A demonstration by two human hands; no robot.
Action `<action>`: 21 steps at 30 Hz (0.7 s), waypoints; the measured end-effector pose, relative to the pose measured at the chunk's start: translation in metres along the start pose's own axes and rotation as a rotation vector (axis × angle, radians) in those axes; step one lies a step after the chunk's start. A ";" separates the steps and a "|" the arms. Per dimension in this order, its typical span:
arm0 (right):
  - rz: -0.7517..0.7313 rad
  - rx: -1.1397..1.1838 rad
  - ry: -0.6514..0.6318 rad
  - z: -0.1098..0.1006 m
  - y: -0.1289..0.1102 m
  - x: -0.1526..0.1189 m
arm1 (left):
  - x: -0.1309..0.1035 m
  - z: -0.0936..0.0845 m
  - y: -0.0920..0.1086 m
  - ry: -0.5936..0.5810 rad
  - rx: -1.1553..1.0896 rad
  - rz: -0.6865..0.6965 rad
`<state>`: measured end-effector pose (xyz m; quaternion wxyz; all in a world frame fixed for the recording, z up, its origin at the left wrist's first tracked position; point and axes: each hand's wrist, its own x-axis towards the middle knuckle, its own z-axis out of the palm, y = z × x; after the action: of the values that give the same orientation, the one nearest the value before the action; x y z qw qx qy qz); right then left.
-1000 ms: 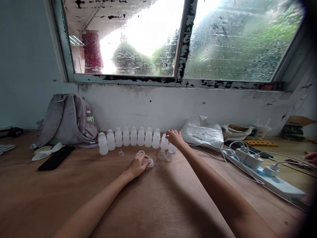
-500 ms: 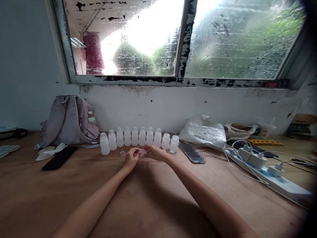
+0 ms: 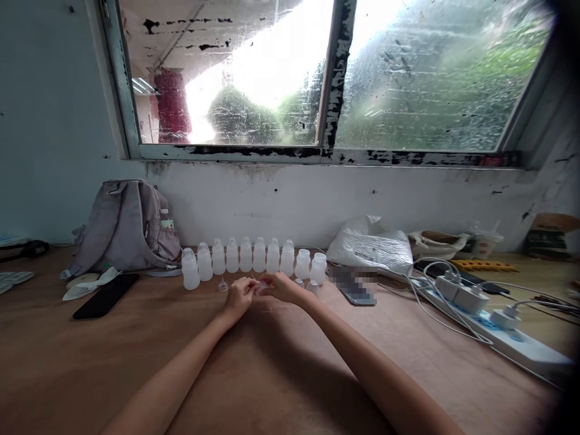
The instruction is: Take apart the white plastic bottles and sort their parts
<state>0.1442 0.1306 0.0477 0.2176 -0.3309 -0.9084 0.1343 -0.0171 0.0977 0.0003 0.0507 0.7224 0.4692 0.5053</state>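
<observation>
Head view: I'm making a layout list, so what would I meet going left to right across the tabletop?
Grey backpack, leftmost bottle, small clear teat-shaped piece, left hand, clear part between the hands, right hand, rightmost bottle, silvery bag, white power strip.

Bare at left hand (image 3: 239, 296) and right hand (image 3: 284, 286), and likewise up both slender forearms (image 3: 193, 359), tapering toward the wrists (image 3: 223, 314).
</observation>
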 end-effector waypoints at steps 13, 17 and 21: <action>0.041 -0.105 -0.059 0.000 -0.004 -0.001 | -0.007 -0.010 0.005 0.037 0.430 0.334; 0.097 -0.215 -0.067 -0.001 0.004 -0.002 | -0.002 -0.018 -0.002 0.039 0.490 0.265; 0.180 -0.331 0.026 -0.003 0.014 -0.002 | 0.002 -0.024 -0.018 0.055 0.563 0.104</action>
<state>0.1550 0.1401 0.0439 0.1590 -0.4438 -0.8819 -0.0022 -0.0463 0.0998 0.0038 -0.1906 0.7173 0.5543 0.3766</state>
